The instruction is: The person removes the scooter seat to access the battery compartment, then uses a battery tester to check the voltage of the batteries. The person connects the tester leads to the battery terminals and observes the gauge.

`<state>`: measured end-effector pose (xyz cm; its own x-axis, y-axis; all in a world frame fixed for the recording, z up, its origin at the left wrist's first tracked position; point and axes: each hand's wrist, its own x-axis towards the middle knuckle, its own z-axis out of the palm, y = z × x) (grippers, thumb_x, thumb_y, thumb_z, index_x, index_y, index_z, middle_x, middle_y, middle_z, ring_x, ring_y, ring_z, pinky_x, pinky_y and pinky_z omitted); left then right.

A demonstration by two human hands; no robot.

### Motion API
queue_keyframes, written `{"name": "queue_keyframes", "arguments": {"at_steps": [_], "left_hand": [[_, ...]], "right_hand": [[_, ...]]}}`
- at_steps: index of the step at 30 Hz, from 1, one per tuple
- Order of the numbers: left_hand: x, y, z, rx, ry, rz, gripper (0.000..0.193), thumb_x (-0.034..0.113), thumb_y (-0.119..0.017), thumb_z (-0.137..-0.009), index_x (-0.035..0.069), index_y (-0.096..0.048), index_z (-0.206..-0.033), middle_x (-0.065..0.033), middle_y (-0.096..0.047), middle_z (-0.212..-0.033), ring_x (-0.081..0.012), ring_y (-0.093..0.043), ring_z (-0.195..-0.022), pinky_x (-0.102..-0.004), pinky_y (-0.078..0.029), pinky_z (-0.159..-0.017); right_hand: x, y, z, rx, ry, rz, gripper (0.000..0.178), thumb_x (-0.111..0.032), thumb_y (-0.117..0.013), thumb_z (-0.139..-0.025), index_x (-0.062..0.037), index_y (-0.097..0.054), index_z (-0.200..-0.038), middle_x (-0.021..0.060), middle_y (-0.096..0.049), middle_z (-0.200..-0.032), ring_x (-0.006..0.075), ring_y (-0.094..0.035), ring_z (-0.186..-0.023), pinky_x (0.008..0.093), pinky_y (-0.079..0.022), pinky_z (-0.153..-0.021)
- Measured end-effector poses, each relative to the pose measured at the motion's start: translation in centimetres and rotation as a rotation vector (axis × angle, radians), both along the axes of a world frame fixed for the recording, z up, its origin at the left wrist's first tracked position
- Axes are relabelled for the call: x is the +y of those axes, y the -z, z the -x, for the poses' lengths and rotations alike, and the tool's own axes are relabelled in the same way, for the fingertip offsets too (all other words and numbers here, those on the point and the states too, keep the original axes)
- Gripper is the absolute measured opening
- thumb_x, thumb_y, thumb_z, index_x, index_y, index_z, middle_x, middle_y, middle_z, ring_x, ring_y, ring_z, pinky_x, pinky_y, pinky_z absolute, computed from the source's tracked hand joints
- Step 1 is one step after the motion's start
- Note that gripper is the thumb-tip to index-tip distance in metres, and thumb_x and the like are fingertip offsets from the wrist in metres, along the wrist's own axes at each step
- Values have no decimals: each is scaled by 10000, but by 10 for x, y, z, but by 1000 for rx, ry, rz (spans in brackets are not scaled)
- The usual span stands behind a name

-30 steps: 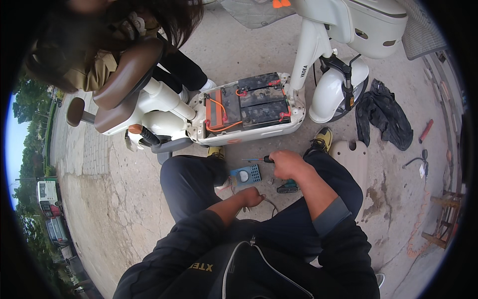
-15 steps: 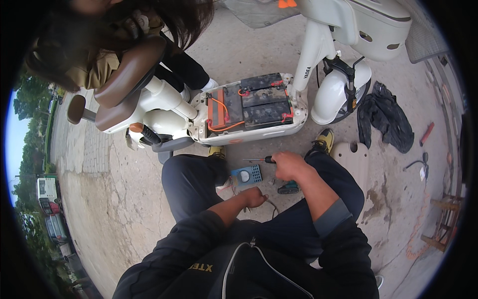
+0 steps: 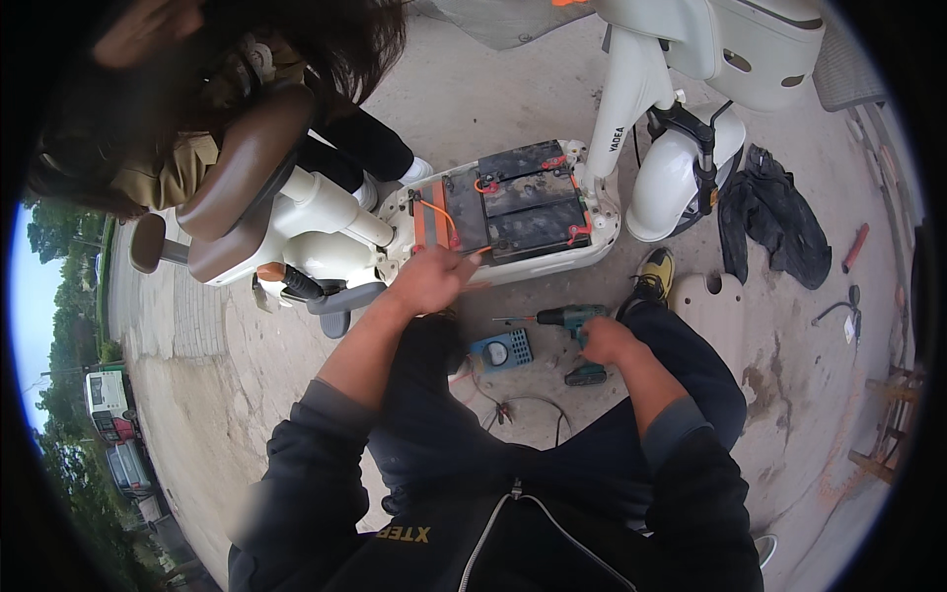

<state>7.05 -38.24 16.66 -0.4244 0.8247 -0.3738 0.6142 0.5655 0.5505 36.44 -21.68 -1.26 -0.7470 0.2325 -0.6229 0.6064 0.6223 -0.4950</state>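
My left hand (image 3: 431, 279) reaches over the near edge of the scooter's open battery bay, its fingers bent round an orange cable (image 3: 483, 253) and hiding most of it. Dark batteries (image 3: 538, 192) with red terminal covers fill the bay. My right hand (image 3: 606, 340) is closed on the grip of a green cordless drill (image 3: 567, 316), whose long bit points left. The drill's base is low, near the ground. Between my feet lies a blue meter (image 3: 501, 349) with a round dial. Its thin leads (image 3: 504, 409) lie on the concrete nearer to me.
The white scooter (image 3: 617, 128) stands across in front of me. A person (image 3: 360, 148) leans beside its brown seat (image 3: 237, 163). To the right are a beige panel (image 3: 708, 306), black cloth (image 3: 774, 217) and a red-handled tool (image 3: 855, 249). Vehicles (image 3: 109, 405) stand far left.
My left hand has left the leads on the ground and moved up to the orange cable. My right hand has shifted slightly right and down, uncovering the drill's body.
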Motion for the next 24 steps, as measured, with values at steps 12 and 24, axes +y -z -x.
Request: {"name": "queue_keyframes", "arguments": {"at_steps": [12, 24], "left_hand": [[21, 24, 0, -112, -21, 218, 578, 400, -581, -1041, -53, -623, -685, -187, -527, -602, -302, -526, -602, -431, -462, -636], [27, 22, -8, -192, 76, 326, 542, 430, -521, -1052, -11, -676, -778, -255, -650, -765, -463, -624, -777, -510, -496, -746]], "right_hand": [[-76, 130, -22, -534, 705, -11, 502, -299, -694, -897, -70, -604, -1335, 138, -593, -1380, 380, -588, -1287, 474, -514, -1044], [-58, 175, -17, -542, 759, 21, 605, -306, -797, -837, -123, -574, -1368, 159, -672, -1311, 361, -628, -1260, 518, -525, -1012]]}}
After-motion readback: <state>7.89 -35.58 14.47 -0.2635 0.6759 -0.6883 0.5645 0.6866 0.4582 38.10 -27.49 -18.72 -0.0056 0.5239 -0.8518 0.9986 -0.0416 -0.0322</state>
